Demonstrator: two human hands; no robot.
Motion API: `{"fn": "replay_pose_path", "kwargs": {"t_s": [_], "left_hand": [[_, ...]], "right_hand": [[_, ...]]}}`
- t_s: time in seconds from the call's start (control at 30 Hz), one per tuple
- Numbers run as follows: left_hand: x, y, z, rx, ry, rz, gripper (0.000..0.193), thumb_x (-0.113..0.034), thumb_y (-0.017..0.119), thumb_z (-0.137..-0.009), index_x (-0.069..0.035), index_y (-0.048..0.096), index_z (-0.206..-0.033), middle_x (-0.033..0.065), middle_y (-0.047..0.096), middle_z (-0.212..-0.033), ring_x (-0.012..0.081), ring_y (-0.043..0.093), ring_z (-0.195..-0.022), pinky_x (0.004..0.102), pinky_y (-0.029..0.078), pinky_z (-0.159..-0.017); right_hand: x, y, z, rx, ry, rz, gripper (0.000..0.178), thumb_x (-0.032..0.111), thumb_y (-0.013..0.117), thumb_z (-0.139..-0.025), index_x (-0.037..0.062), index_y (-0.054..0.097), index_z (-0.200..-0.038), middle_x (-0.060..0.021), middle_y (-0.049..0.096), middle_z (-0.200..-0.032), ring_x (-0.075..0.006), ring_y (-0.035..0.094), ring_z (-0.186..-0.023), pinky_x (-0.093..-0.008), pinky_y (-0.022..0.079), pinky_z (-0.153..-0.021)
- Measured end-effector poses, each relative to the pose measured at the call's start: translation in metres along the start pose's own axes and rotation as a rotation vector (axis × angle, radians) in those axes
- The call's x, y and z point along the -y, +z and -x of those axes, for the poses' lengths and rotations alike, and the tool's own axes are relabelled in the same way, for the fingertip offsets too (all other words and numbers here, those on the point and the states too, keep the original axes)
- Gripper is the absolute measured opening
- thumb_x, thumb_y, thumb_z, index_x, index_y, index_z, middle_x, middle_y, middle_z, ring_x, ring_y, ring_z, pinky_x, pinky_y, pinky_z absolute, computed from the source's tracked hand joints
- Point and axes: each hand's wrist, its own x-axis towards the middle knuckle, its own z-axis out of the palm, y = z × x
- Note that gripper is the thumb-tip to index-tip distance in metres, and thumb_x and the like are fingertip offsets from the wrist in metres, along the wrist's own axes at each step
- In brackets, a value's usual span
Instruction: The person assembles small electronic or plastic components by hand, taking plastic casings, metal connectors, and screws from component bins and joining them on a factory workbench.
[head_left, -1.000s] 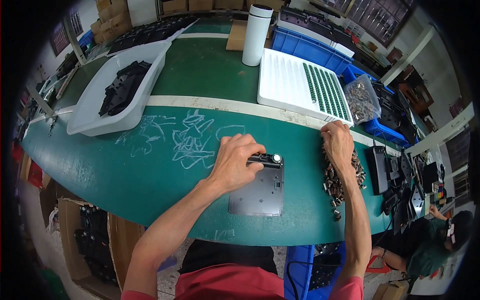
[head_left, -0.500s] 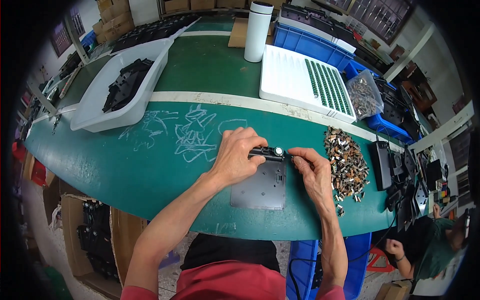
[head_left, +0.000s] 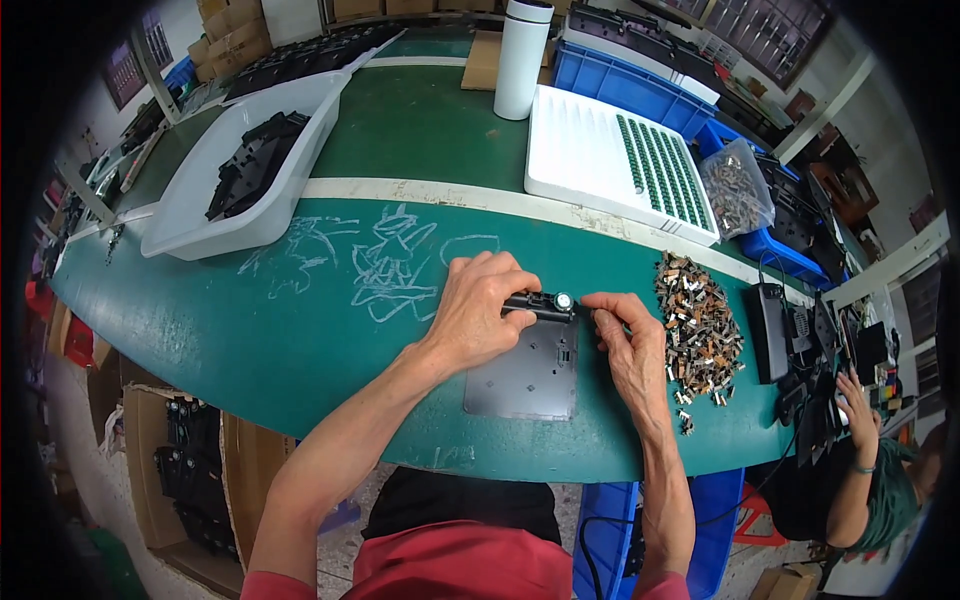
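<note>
Fingers and thumb of my left hand (head_left: 482,312) are closed round a long black plastic part (head_left: 545,309), holding it at the upper edge of a flat dark grey plate (head_left: 520,382). A round silvery piece (head_left: 563,301) sits at the part's right end. Whether part and plate are joined I cannot tell. My right hand (head_left: 634,345) is closed in a pinch beside that same end. Something small and dark (head_left: 583,311) shows at its fingertips, too small to name. To the right of this hand lies a heap of small metal and black pieces (head_left: 700,330).
A white tub (head_left: 170,225) with black parts stands at left. Behind are a white tray (head_left: 575,150) with rows of green pieces, a white bottle (head_left: 521,60) and a bag of small parts (head_left: 737,190). A black box (head_left: 769,335) stands at right, near another person's hand (head_left: 857,408).
My hands hold nearly the same pose at the black part. The other person's hand at the right has risen toward the black parts at the table's edge. The view has shifted slightly.
</note>
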Motion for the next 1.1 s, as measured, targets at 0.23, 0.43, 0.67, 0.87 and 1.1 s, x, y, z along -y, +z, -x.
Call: {"fn": "replay_pose_path", "kwargs": {"t_s": [0.23,0.43,0.67,0.87,1.1], "left_hand": [[0.001,0.001,0.000,-0.004,0.003,-0.005,0.024,-0.005,0.075,-0.068,-0.003,0.071,-0.092,0.0067,0.061,-0.087,0.0258,0.056,-0.087,0.0396,0.037,-0.084],[-0.001,0.000,0.000,0.003,-0.001,-0.006,0.025,-0.006,0.076,-0.068,-0.004,0.071,-0.092,0.0068,0.061,-0.087,0.0259,0.056,-0.087,0.0394,0.037,-0.084],[-0.002,0.000,0.000,0.002,-0.009,-0.013,0.025,-0.006,0.076,-0.069,-0.004,0.071,-0.093,0.0069,0.061,-0.087,0.0258,0.056,-0.088,0.0393,0.037,-0.084],[0.001,0.001,0.001,0.003,-0.010,0.001,0.025,-0.006,0.073,-0.070,-0.005,0.069,-0.095,0.0052,0.060,-0.088,0.0243,0.054,-0.088,0.0389,0.036,-0.087],[0.000,0.000,0.001,0.013,-0.010,-0.002,0.026,-0.006,0.073,-0.070,-0.005,0.070,-0.095,0.0055,0.059,-0.089,0.0246,0.055,-0.089,0.0392,0.036,-0.088]], "right_hand": [[0.003,0.002,0.000,-0.008,0.061,-0.033,0.019,-0.001,0.057,-0.092,0.0023,0.069,-0.107,-0.0074,0.058,-0.080,-0.0154,0.054,-0.065,-0.0301,0.045,-0.060],[0.008,0.004,0.000,-0.008,-0.128,0.174,0.019,-0.002,0.059,-0.090,0.0017,0.069,-0.105,-0.0120,0.058,-0.080,-0.0235,0.056,-0.071,-0.0342,0.046,-0.065],[0.002,0.001,-0.003,-0.098,-0.125,0.457,0.017,0.000,0.062,-0.087,0.0029,0.070,-0.101,-0.0131,0.061,-0.084,-0.0289,0.061,-0.080,-0.0375,0.048,-0.069],[-0.001,0.000,-0.001,-0.145,-0.171,0.413,0.017,0.001,0.066,-0.083,0.0041,0.071,-0.099,-0.0119,0.063,-0.089,-0.0296,0.062,-0.085,-0.0383,0.049,-0.072],[0.017,0.005,-0.020,0.121,-0.223,0.305,0.020,-0.001,0.068,-0.080,0.0041,0.071,-0.099,-0.0116,0.063,-0.089,-0.0285,0.062,-0.087,-0.0384,0.049,-0.074]]}}
